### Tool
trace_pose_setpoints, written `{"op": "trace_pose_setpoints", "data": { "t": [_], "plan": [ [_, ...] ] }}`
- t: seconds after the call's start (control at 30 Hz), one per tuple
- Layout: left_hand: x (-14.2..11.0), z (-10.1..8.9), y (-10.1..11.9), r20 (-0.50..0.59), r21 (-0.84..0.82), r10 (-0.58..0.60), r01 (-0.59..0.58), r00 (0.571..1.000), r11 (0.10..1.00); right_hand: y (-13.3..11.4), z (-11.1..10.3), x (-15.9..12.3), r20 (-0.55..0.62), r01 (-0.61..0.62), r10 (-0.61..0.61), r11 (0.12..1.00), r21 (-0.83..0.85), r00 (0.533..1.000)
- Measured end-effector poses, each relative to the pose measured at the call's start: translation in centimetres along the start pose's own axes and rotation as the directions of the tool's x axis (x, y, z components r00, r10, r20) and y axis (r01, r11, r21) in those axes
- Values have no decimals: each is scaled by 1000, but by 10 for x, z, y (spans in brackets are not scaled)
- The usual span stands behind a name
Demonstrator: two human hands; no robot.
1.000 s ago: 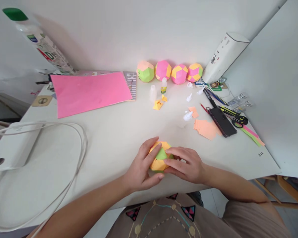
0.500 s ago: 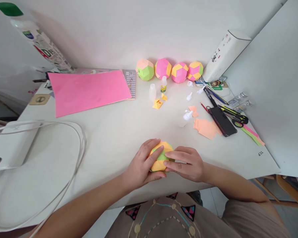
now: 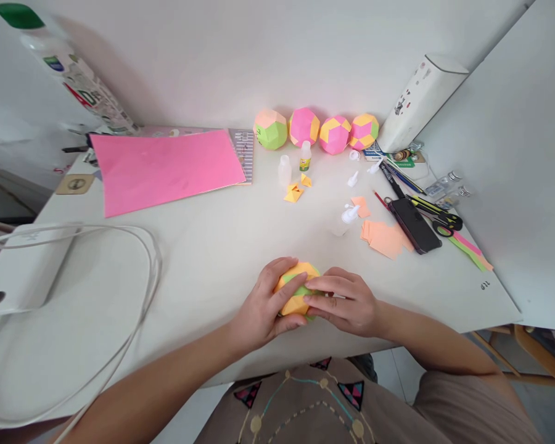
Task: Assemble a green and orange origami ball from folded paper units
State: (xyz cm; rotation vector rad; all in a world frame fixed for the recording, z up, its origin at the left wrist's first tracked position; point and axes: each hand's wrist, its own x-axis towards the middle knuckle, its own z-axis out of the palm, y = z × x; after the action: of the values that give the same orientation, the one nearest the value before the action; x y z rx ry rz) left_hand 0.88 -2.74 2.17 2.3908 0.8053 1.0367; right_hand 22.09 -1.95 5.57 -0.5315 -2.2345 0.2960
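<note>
An orange and green folded paper ball [image 3: 296,290] rests on the white table [image 3: 213,246] near its front edge. My left hand [image 3: 263,305] wraps round the ball's left side with curled fingers. My right hand [image 3: 346,301] presses on its right side, fingers laid across the green face. Both hands grip the ball together. Most of the ball is hidden under the fingers.
Several finished paper balls [image 3: 317,129] line the back wall. Small glue bottles [image 3: 293,165], yellow paper pieces [image 3: 294,193], orange paper squares [image 3: 383,237], a phone [image 3: 414,225] and scissors [image 3: 437,216] lie to the right. A pink sheet [image 3: 166,168] lies at the back left, and a white cable [image 3: 134,296] loops at left.
My right fingers have slid further left over the ball's green face, covering more of it. The ball has turned a little between my hands.
</note>
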Motion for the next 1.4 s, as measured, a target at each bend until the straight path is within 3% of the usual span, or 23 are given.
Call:
{"op": "trace_pose_setpoints", "data": {
  "t": [0.23,0.37,0.53,1.0,1.2,1.4],
  "plan": [
    [0,0,0,-13,-13,-16,15,1000,1000,-1,2,3,-36,-47,46,998,-38,998],
    [-1,0,-1,-50,-24,-22,21,999,999,-3,8,-1,9,-186,186,978,96,983],
    [-2,2,1,-61,14,-16,17,998,1000,-5,13,-6,100,-362,348,887,287,932],
    [1,2,4,-73,70,27,-22,997,997,-4,13,-4,14,-306,325,873,379,946],
    [0,3,4,-55,53,-8,11,998,999,-5,13,-3,7,-329,356,854,403,934],
    [2,3,4,-65,24,31,-30,997,999,-8,15,-2,7,-386,423,820,422,906]
  ]
}}
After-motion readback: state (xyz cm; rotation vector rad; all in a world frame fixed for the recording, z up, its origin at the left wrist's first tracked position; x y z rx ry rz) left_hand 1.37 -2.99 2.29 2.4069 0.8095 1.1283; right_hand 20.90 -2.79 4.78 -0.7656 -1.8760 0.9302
